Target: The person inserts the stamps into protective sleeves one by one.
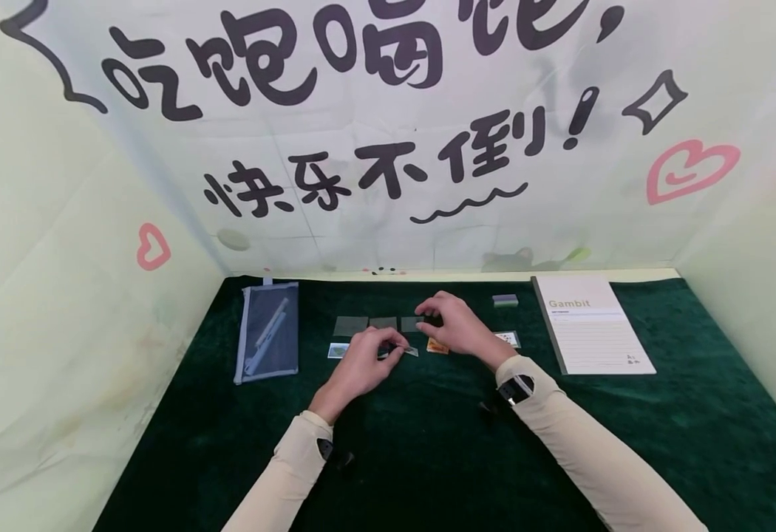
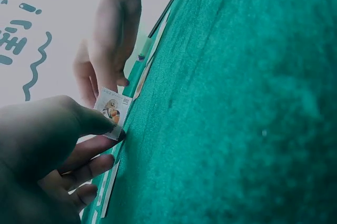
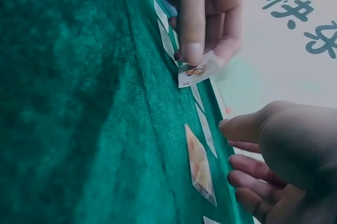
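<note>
My left hand [image 1: 363, 362] pinches a small white stamp [image 2: 120, 103] with a coloured picture between thumb and forefinger. The stamp is held a little above the green cloth. Across from it, my right hand [image 1: 457, 324] hovers with loosely bent fingers and holds nothing. Beneath and beside the right hand lies an orange stamp [image 3: 199, 163] in a clear sleeve. Behind the hands, several clear sleeves [image 1: 351, 326] lie in a row. A bluish stamp [image 1: 338, 351] rests left of the left hand. Near the right wrist is another white printed piece [image 1: 509, 339], partly covered by the arm.
A blue mesh zip pouch [image 1: 281, 295] with pens inside lies at the left. On the right is a white notebook [image 1: 594, 340] marked "Gambit". A small purple and green block [image 1: 505, 301] sits near the back edge. Printed cloth walls enclose the table.
</note>
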A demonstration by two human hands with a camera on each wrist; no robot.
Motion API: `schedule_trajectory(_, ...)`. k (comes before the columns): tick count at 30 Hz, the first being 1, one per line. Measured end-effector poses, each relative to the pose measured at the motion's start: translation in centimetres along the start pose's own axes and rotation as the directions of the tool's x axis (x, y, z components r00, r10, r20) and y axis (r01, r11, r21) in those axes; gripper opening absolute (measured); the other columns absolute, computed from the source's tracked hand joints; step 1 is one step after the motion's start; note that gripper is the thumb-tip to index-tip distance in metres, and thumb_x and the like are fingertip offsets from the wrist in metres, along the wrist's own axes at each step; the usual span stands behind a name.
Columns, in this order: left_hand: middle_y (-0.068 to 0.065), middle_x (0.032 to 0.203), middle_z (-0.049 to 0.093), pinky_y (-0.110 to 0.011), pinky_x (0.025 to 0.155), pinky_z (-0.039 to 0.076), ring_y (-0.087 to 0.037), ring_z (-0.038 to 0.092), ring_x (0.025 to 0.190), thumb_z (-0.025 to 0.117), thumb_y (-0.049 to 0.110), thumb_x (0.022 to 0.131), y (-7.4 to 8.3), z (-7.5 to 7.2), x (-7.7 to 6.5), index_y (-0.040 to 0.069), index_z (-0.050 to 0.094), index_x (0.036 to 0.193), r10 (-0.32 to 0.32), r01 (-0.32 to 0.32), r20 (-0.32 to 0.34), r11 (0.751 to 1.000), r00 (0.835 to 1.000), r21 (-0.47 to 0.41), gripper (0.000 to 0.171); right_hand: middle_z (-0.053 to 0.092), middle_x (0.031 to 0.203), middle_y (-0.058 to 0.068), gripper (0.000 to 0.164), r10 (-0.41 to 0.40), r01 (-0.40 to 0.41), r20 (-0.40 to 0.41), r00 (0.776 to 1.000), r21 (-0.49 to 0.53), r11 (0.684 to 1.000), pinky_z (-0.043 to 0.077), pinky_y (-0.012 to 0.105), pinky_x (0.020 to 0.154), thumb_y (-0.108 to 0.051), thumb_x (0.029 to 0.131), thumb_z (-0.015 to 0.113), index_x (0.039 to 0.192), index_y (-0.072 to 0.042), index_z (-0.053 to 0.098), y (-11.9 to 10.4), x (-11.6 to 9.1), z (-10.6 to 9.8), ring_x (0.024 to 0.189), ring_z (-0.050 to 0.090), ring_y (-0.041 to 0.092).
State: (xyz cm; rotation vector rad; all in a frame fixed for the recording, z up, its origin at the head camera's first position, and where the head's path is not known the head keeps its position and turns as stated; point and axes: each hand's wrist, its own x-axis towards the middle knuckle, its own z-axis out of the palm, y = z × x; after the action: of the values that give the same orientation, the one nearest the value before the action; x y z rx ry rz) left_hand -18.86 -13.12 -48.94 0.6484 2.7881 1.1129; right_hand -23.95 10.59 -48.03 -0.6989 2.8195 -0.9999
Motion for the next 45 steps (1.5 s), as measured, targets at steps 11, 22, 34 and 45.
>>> schedule_trajectory(11,0.003,0.109,0.075,-0.038,0.094,0.054,-0.012,0.063,0.099,0.068,0.023,0.107,0.0,0.0,0.3,0.019,0.075,0.123,-0.030,0.026,-0.054,0.996,0.998,-0.086,0.017,0.064,0.125,0.009,0.034,0.059,-0.058,0.023,0.998,-0.037,0.998,0.053,0.048,0.101,-0.024,0.096,0.084,0.126,-0.013,0.076,0.1,0.7,0.5,0.117,0.058,0.027)
schedule_trajectory(22,0.003,0.103,0.073,-0.035,0.087,0.048,-0.017,0.061,0.092,0.069,0.024,0.108,0.5,0.2,0.6,0.020,0.073,0.122,-0.060,0.039,-0.147,0.989,0.987,-0.139,0.016,0.072,0.108,0.002,0.010,0.003,-0.003,0.007,1.000,0.111,0.994,0.058,0.042,0.092,-0.015,0.102,0.075,0.112,-0.018,0.072,0.1,-0.4,0.6,0.097,0.066,0.017)
schedule_trajectory(34,0.003,0.101,0.071,-0.027,0.077,0.049,-0.014,0.061,0.088,0.067,0.028,0.109,1.9,1.5,1.0,0.022,0.073,0.119,-0.045,0.012,-0.144,0.975,0.989,-0.220,0.014,0.077,0.102,-0.002,0.015,0.067,-0.037,-0.085,0.994,0.307,0.951,0.057,0.032,0.082,-0.030,0.105,0.073,0.114,-0.019,0.076,0.6,-5.6,-1.2,0.090,0.069,0.014)
schedule_trajectory(45,0.006,0.102,0.077,-0.026,0.080,0.056,-0.011,0.066,0.084,0.065,0.033,0.110,3.9,3.4,0.5,0.021,0.071,0.121,-0.040,0.002,-0.121,0.955,0.992,-0.296,0.017,0.076,0.098,0.008,0.018,0.154,-0.107,-0.079,0.985,0.419,0.902,0.052,0.026,0.068,-0.030,0.106,0.071,0.110,-0.013,0.076,2.2,-9.9,-1.6,0.077,0.065,0.017)
